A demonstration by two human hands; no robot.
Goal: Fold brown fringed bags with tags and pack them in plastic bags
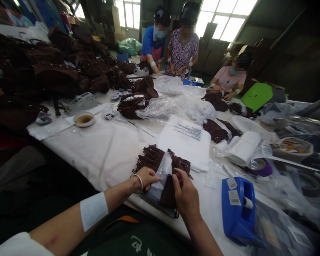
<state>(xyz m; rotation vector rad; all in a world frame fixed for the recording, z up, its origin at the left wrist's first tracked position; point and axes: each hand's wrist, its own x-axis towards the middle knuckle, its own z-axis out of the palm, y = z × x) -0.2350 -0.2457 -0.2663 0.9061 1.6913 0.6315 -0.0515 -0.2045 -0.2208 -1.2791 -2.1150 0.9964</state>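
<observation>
A dark brown fringed bag (168, 190) lies at the near edge of the white table, with a strip of clear plastic (160, 174) across its middle. My left hand (146, 177) is at the bag's left side, thumb and fingers pinched together at the edge of the plastic. On the right side, my right hand (185, 192) touches the brown material near the metal eyelets, fingers curled; what lies between its fingertips is too small to make out.
A stack of white plastic sheets (185, 142) lies beyond the bag. A blue tape dispenser (238, 209) stands at right, a small bowl (84, 119) at left. Brown bags (56, 76) are piled far left. Several people work across the table (77, 153).
</observation>
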